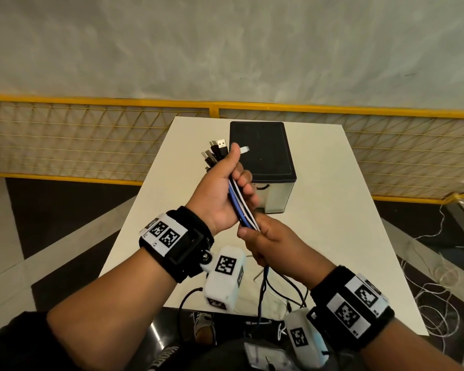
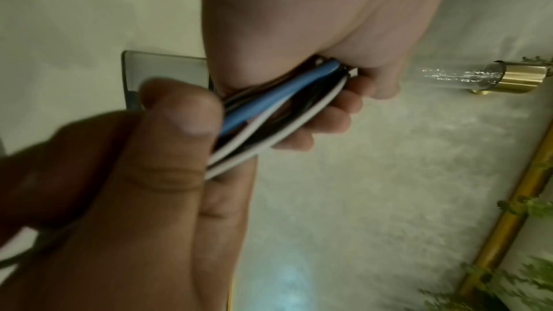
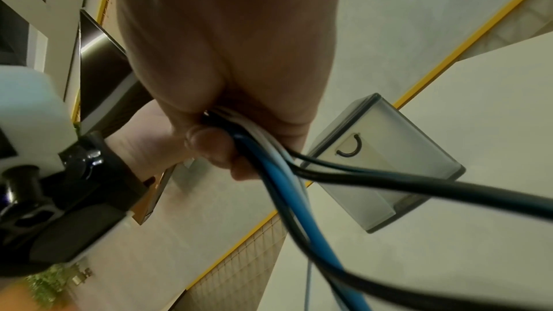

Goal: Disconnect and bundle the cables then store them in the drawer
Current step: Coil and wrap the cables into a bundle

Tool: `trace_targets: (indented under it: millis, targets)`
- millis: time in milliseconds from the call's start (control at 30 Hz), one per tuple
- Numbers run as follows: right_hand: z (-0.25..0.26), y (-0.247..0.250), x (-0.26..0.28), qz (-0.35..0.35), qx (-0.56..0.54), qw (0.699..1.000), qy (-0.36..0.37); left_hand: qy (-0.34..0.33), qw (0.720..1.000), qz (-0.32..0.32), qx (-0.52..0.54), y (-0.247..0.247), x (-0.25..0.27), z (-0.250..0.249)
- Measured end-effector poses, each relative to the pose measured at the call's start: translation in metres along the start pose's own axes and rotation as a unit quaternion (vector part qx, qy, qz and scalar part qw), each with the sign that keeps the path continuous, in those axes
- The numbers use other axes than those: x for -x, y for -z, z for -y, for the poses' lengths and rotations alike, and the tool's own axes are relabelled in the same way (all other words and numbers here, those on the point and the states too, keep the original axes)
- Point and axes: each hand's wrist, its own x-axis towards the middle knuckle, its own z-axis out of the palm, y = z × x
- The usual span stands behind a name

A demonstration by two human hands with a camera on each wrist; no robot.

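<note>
Several cables (image 1: 241,204), black, white and one blue, run together as one straight bundle between our hands. Our left hand (image 1: 220,191) is closed around the upper part, and above this grip the USB plugs (image 1: 214,153) fan out. Just below it our right hand (image 1: 265,242) pinches the same bundle, and under this grip the loose ends hang down. Behind our hands the drawer box (image 1: 265,156) stands on the white table (image 1: 332,210).
</note>
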Motion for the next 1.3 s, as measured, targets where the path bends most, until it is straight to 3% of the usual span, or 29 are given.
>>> trace_targets:
  millis: [133,233,400,533,633,733,800,933,1067,1233,1300]
  targets:
    - [0.0,0.001,0.004,0.015,0.014,1.0,-0.005,0.004,1.0,-0.018,0.001,0.0,-0.001,-0.007]
    - [-0.004,0.002,0.009,0.039,0.02,0.999,-0.028,0.028,1.0,0.007,0.002,0.003,-0.001,-0.015]
    - [-0.017,0.001,0.013,0.081,0.068,0.992,-0.073,0.092,0.986,0.055,-0.127,0.006,0.006,-0.026]
    - [-0.026,0.015,0.014,0.103,0.147,0.978,-0.102,0.161,0.943,0.052,-0.285,0.016,0.012,-0.024]
    - [-0.024,0.023,0.011,0.045,0.177,0.979,-0.092,0.193,0.893,0.028,-0.406,0.029,0.016,-0.01]
    - [-0.011,0.022,0.002,-0.013,0.18,0.982,-0.063,0.18,0.848,0.034,-0.497,0.038,0.02,0.014]
    - [-0.005,0.021,-0.001,-0.036,0.168,0.984,-0.052,0.154,0.851,0.039,-0.5,0.042,0.022,0.028]
    - [0.001,0.022,-0.002,-0.059,0.186,0.98,-0.038,0.119,0.883,0.051,-0.451,0.042,0.028,0.042]
    - [0.007,0.023,-0.003,-0.018,0.243,0.97,-0.015,0.132,0.871,0.102,-0.462,0.048,0.032,0.053]
    - [0.007,0.02,-0.004,0.012,0.27,0.963,-0.017,0.12,0.822,0.155,-0.535,0.051,0.029,0.042]
    - [0.007,0.019,-0.006,0.019,0.281,0.959,-0.012,0.116,0.782,0.16,-0.591,0.052,0.028,0.04]
